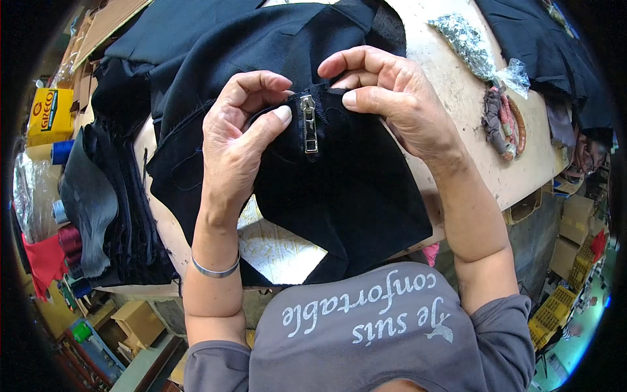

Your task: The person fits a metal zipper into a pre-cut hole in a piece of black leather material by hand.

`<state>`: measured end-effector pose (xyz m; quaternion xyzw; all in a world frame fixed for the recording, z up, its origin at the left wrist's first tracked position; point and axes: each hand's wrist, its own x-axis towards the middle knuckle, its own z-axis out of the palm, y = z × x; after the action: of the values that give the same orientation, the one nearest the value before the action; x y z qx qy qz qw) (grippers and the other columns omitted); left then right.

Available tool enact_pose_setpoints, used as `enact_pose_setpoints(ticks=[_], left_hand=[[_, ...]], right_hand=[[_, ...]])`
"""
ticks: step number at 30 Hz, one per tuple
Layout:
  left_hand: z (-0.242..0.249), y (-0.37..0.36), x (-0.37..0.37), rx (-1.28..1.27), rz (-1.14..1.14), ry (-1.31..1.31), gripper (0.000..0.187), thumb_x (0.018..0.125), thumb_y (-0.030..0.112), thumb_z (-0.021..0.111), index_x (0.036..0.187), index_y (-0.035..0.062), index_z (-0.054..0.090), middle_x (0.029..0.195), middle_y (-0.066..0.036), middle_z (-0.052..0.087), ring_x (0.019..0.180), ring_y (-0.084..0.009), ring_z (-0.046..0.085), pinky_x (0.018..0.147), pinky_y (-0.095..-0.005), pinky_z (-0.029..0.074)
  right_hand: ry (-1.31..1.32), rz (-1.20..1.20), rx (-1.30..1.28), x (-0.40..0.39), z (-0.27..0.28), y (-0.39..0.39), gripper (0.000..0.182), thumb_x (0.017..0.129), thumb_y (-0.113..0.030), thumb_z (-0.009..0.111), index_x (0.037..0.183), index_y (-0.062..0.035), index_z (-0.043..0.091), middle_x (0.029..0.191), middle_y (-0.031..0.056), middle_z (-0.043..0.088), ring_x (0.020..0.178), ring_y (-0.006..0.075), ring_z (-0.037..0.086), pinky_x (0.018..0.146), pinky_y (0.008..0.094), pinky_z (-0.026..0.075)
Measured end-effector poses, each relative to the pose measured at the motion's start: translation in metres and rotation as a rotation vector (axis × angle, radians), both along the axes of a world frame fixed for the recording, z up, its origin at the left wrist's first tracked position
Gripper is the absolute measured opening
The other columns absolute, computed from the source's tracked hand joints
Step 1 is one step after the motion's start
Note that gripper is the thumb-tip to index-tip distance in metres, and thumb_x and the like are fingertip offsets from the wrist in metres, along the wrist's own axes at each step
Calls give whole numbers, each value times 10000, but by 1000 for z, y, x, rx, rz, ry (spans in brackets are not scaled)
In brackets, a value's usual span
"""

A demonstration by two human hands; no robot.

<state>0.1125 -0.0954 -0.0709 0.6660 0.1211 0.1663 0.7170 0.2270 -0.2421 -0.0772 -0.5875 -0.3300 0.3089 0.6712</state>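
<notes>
Between my hands hangs a piece of black fabric (366,176) with a metal zipper slider (307,124) near its top edge. My left hand (245,124) pinches the edge just left of the slider, thumb against fingers. On the other side my right hand (398,98) pinches the same edge between thumb and fingers. The slider's pull lies pointing down toward me. Below the fabric shows a white patterned piece (277,251) with yellowish lines. More black cloth (248,39) spreads over the table behind my hands.
A stack of dark cut pieces (124,189) lies on the left of the table (529,150). A clear bag of metal parts (464,49) and a cord-like bundle (503,124) lie to the right. Thread spools (62,152) and a yellow box (49,114) stand far left.
</notes>
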Motion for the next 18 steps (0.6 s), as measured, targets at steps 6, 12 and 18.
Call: enact_pose_setpoints(ticks=[6, 12, 18], left_hand=[[0, 2, -1, 24, -18, 32, 167, 713, 12, 556, 880, 28, 561, 829, -38, 557, 814, -104, 523, 774, -210, 414], [-2, 4, -2, 0, -23, 17, 183, 702, 2, 533, 881, 32, 545, 828, -44, 556, 804, -108, 524, 773, -217, 413], [1, 4, -1, 10, -22, -13, 219, 701, -6, 504, 916, 25, 535, 863, -52, 553, 835, -116, 521, 801, -229, 404]], right_hand=[[32, -8, 2, 1, -1, 1, 257, 735, -46, 525, 978, 37, 541, 760, 46, 576, 707, 77, 540, 706, 184, 432], [-18, -6, -25, 1, 0, 1, 246, 740, -51, 526, 975, 22, 544, 758, 39, 577, 706, 59, 536, 698, 173, 429], [-52, -21, 1, -2, 3, 2, 237, 744, -47, 518, 970, 19, 544, 793, 38, 577, 721, 59, 539, 705, 173, 429]])
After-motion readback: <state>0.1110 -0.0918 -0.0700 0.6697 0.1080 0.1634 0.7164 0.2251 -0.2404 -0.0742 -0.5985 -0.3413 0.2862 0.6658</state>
